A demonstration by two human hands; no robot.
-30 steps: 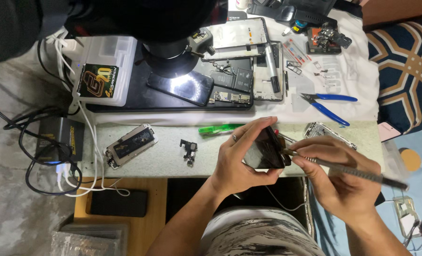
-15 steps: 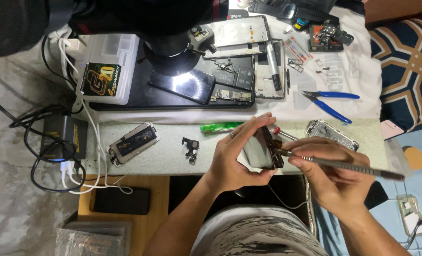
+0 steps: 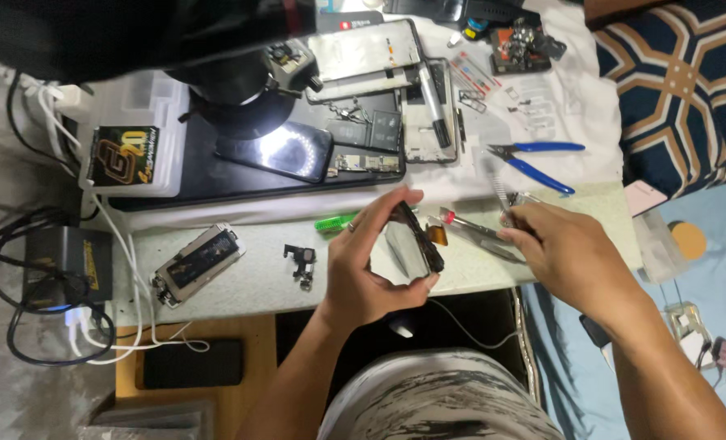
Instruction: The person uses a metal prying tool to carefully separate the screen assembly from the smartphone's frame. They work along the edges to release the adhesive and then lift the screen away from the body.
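My left hand (image 3: 363, 273) holds a small phone screen panel (image 3: 412, 243) edge-on, thumb under its near end and fingers curled over the far end, so the panel stands tilted between them above the pale green work mat (image 3: 249, 281). Just to the right of that grip, my right hand (image 3: 562, 253) pinches a thin metal tool, tweezers (image 3: 473, 228) by the look of them, whose red-marked tip lies close beside the panel's small orange flex tab; I cannot tell whether the tip touches it. Left of my left hand lie a small black camera part (image 3: 300, 257) and, further out, a bare phone frame (image 3: 196, 265). Just beyond my fingers a green tool handle (image 3: 336, 222) lies on the mat. Beyond my right hand rest blue-handled pliers (image 3: 538, 159). Farther still, a dark mat carries a black phone (image 3: 277, 151) reflecting a ring of light, opened phone frames (image 3: 395, 98), and a microscope base (image 3: 240, 90).
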